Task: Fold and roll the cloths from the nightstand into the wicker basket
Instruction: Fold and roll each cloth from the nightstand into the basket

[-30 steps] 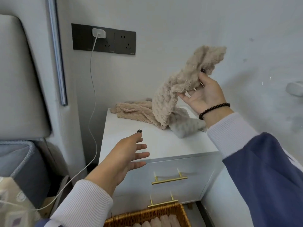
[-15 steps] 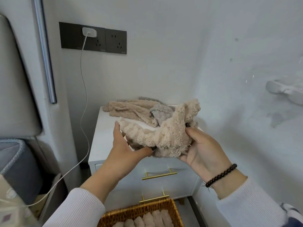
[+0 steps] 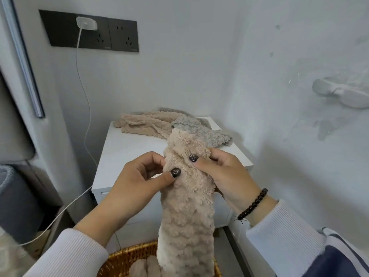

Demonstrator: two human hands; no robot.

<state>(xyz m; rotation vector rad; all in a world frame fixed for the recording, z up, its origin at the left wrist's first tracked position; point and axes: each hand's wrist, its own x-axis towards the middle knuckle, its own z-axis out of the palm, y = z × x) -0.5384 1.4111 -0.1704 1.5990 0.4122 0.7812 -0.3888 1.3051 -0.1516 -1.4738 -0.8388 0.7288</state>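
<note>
Charger plug (image 3: 86, 23) in dark wall socket panel (image 3: 88, 31), white cable (image 3: 85, 108) trailing down. Left hand (image 3: 137, 183): thumb and fingers pinching the upper left edge of a beige fleece cloth (image 3: 187, 212). Cloth hangs lengthwise, lower end over the wicker basket (image 3: 121, 258), which contains rolled cloths (image 3: 144, 266). Right hand (image 3: 225, 174): gripping the cloth's upper right edge; beaded bracelet (image 3: 252, 204) at wrist. Behind, on white nightstand surface (image 3: 127, 148): beige cloths (image 3: 143, 124), grey cloth (image 3: 201, 130), heaped.
</note>
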